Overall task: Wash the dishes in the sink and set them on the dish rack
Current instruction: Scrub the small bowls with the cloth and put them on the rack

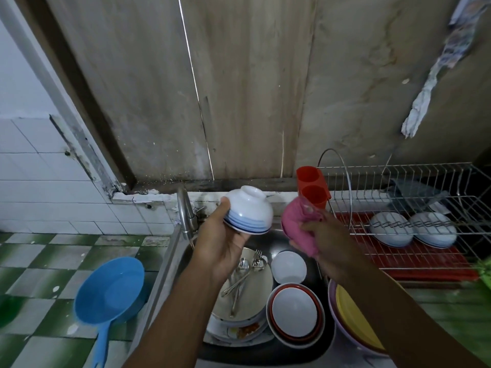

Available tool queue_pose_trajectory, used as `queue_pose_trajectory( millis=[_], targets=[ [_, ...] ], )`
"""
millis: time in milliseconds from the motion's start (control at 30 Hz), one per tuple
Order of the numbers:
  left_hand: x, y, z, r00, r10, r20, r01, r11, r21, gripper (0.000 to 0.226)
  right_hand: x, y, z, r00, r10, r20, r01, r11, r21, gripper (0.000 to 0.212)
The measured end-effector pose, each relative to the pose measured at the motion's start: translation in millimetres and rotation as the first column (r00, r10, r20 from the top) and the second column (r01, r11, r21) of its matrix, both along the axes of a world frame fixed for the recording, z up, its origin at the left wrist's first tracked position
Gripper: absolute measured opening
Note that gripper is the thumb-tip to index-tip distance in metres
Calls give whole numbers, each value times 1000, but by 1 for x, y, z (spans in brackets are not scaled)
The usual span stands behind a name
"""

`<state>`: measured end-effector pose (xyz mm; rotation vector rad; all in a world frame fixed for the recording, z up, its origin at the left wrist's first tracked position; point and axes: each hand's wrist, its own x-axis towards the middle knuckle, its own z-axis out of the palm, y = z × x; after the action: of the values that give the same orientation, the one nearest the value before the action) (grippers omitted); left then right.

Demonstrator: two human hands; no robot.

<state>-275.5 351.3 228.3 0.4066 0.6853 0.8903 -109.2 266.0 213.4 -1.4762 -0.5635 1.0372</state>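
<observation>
**Washing of a bowl over the sink, head view.** The wire dish rack is seen at the right on a red tray, with two blue-banded bowls already set in it and a red cutlery holder at its left end. The steel sink lies below centre and is still well filled. A stack of plates is seen there, with nested red-rimmed bowls and a small white bowl beside it. A blue dipper rests on the tiled counter to the left. Stacked yellow and lilac basins sit at the sink's right edge, partly hidden by the right forearm.

The bowl in hand, white with blue bands, is held above the sink near the tap, tilted with its foot upward. It is gripped by the left hand, the thumb laid on the outer wall. The fingers under the rim are hidden. A bunched pink cloth is clutched in the right hand, whose fingers are curled round it. The cloth is just beside the bowl and does not appear to touch it. Spoons and forks lie on the top plate.

The step is judged to be the scrubbing of this bowl's outside. It would be done well if the bowl were turned within the left grip while the cloth is pressed around wall and foot ring. The bowl should be kept over the sink, since wet glaze is likely to be slippery. The inside should also be wiped before rinsing and racking.
</observation>
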Motion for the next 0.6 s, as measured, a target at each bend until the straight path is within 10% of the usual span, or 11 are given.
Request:
queue_pose_trajectory(
  millis=[100, 300, 433, 600],
  targets=[
    [20, -10, -6, 998, 36, -46, -35, 999, 25, 36, -36, 12, 3, 800, -73, 596, 14, 995, 102, 26],
    [21, -5, 0, 996, 73, -57, -75, 997, -28, 47, -73, 3, -26, 485, -235, 842, -105, 941, 323, 74],
    [24, -12, 5, 995, 98, -11, -99, 995, -22, 36, -56, 18, -19, 735, -264, 624, 51, 940, 337, 61],
    [27, -11, 4, 998, 58, -19, -58, 998, -27, 49, -79, 8, -14, 683, -273, 677, -36, 914, 405, 56]
  ],
)
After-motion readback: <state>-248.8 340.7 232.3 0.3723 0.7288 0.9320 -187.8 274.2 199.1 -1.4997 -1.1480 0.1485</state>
